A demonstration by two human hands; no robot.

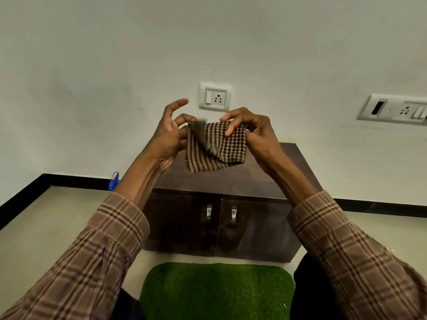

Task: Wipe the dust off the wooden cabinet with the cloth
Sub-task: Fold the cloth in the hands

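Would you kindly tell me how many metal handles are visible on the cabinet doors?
2: one handle on the left door and one handle on the right door, side by side near the centre seam of the wooden cabinet. None appears hidden.

cloth: checked brown-and-tan cloth (216, 146), folded, held up at centre frame in front of the wall
right hand: right hand (251, 132) pinches the cloth's upper right edge
left hand: left hand (169, 135) at the cloth's left edge, fingers spread; its contact is blurred
cabinet: dark wooden cabinet (221, 213) below the hands, two doors closed
mat: green mat (217, 292), bottom centre
socket: wall socket (216, 97) above the hands
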